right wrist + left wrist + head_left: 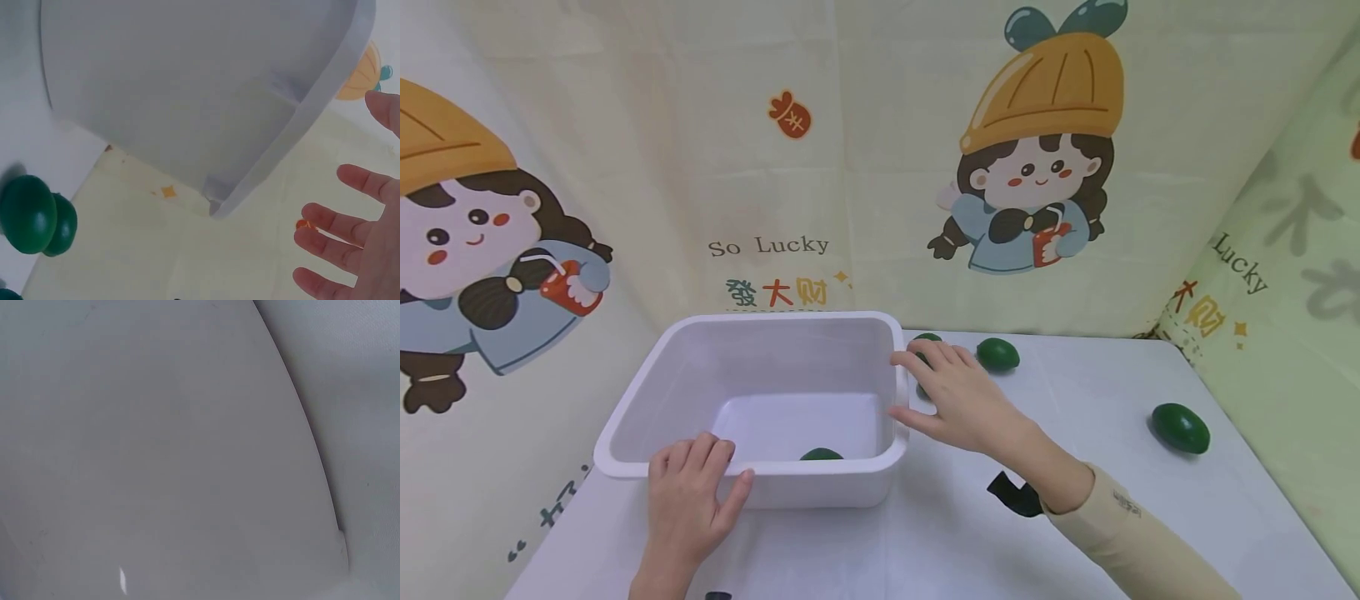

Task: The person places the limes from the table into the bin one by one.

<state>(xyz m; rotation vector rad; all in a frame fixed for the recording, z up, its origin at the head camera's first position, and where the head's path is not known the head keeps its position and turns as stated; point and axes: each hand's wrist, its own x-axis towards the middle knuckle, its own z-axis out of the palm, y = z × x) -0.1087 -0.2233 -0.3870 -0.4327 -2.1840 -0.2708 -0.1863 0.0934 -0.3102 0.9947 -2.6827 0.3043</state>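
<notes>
The white tub (797, 492) sat on the pale bench (955, 558); clock directions were read from its centre, twelve lying away from the person. At seven o'clock the left hand (692, 500) grasped the near rim, fingers bent over the edge and thumb on the near side, a hold that seemed meant to steady the tub. At three o'clock the right hand (958, 396) was released, its fingers spread beside the right rim and holding nothing; I could not tell whether a fingertip touched the plastic. That pose would have suited bracing the side opposite the left hand's end. One green fruit (822, 455) lay inside the tub toward five o'clock, mostly concealed by the near wall. Outside, a second green fruit (997, 355) rested between two and three o'clock, and a lone green fruit (1180, 428) lay well apart at three. Other green fruits (928, 337) showed only in part behind the right hand, which stood in the way; the right wrist view showed two overlapping. A black strip (1011, 495) lay near four o'clock, partly covered by the right wrist, and a printed backdrop (880, 208) rose at twelve, behind the tub.
</notes>
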